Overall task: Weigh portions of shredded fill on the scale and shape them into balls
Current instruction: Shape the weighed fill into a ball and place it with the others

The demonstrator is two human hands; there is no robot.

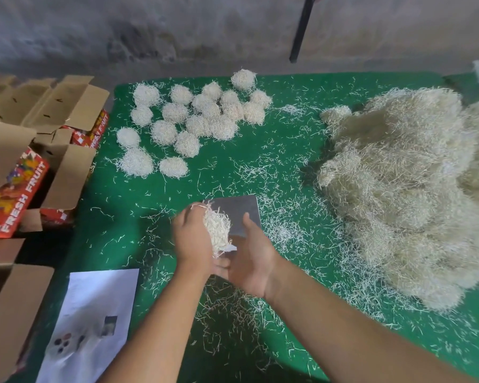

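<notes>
While both hands meet above the near edge of the scale [237,214], the left hand [191,239] curls round a clump of pale shredded fill [217,229] and the right hand [253,261] lies palm up beneath it, fingers loose, cupping its lower end. About twenty-one finished balls [194,120], round and bristly, sit grouped at the far left of the green table [274,150]. One big, fluffy heap of fill [407,194] fills the right side. Loose strands lie scattered everywhere. Open cardboard boxes [25,167] stand at the left, a printed sheet [94,322] near them.
</notes>
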